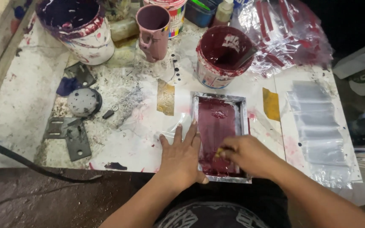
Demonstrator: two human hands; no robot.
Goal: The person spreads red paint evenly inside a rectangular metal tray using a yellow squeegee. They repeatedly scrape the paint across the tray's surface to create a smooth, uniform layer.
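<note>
From the head camera, looking down: a small metal-framed screen (pixel 220 135), flooded with dark red ink, lies flat on the paint-spattered worktop (pixel 30 101), near its front edge and straight before the person. The left hand (pixel 181 156) rests spread and flat, palm down, against the frame's left side, fingers pointing away. The right hand (pixel 246 155) is curled over the near end of the screen, fingers pressed together around something small and yellowish; what it is cannot be made out.

To do this stroke well, I judge the bracing hand should keep firm, even weight on the frame so it does not slip, and the working hand should pull at steady pressure across the whole inked width.

The screen is a narrow rectangle with a shiny grey rim; the ink is wet, deep maroon, with a thicker blob toward the far end. Behind it stands a bucket of red ink (pixel 222 57), a pink jug (pixel 153 31) to its left, and clear plastic bags (pixel 317 122) lie at the right.
</note>
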